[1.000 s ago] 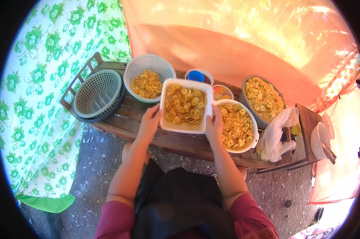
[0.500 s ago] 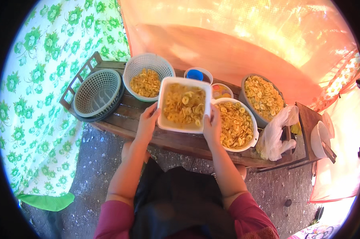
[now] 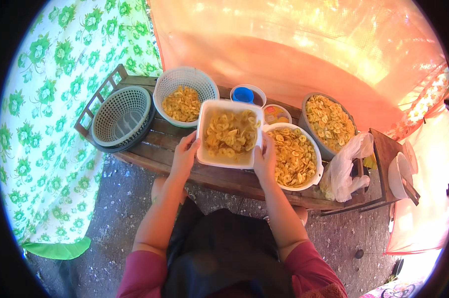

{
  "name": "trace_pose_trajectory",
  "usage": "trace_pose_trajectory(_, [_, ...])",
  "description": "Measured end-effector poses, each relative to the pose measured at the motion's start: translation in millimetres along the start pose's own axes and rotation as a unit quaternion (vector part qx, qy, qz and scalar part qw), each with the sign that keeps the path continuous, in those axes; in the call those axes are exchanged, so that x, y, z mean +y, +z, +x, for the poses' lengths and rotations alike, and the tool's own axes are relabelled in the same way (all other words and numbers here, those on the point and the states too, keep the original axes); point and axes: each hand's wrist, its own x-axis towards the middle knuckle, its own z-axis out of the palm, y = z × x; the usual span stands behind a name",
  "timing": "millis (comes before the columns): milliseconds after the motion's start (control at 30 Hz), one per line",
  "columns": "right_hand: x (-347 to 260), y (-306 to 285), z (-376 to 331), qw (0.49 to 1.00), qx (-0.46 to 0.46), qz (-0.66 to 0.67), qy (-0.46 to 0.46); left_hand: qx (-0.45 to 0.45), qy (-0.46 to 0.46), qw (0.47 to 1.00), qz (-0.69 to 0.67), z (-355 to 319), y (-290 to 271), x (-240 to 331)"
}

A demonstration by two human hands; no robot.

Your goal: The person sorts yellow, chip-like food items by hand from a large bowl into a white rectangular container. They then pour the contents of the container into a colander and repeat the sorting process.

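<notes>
Between my two hands is a white square plastic tub (image 3: pixel 225 163), held above the front of a wooden bench. Yellow banana slices (image 3: pixel 230 133) lie inside it in what looks like cloudy liquid, blurred by motion. My left hand (image 3: pixel 184 153) grips the tub's left side, thumb near the rim. Its right side is gripped by my right hand (image 3: pixel 265 160). Just right of that hand stands a white oval basin (image 3: pixel 317 175) full of banana slices. Behind the tub to the left, a pale perforated colander (image 3: pixel 200 80) holds more slices.
Nested grey-green baskets (image 3: pixel 119 111) sit at the left end of the slatted bench (image 3: pixel 152 144). Farther back are a white bucket with a blue cup (image 3: pixel 243 94), a small round tub (image 3: pixel 276 114) and a grey basin of slices (image 3: pixel 328 121). A plastic bag (image 3: pixel 344 166) lies at right.
The tub has shifted slightly downward in view, still in both hands. The slices inside have moved and now look smeared. The other containers remain in place.
</notes>
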Motion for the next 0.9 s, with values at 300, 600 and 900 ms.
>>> trace_pose_trajectory(300, [-5.5,-4.4,2.9,0.996,-0.017,0.032,0.079,0.003,-0.04,0.999,-0.014,2.0,4.3,5.3])
trace_pose_trajectory(600, [-11.8,-5.2,2.6,0.999,0.022,0.036,0.022,0.012,-0.043,0.999,0.004,1.3,5.1,5.0])
trace_pose_trajectory(900, [-10.6,-2.3,-1.6,0.991,0.054,0.119,-0.003,0.003,0.015,1.0,0.013,-0.8,2.7,7.6])
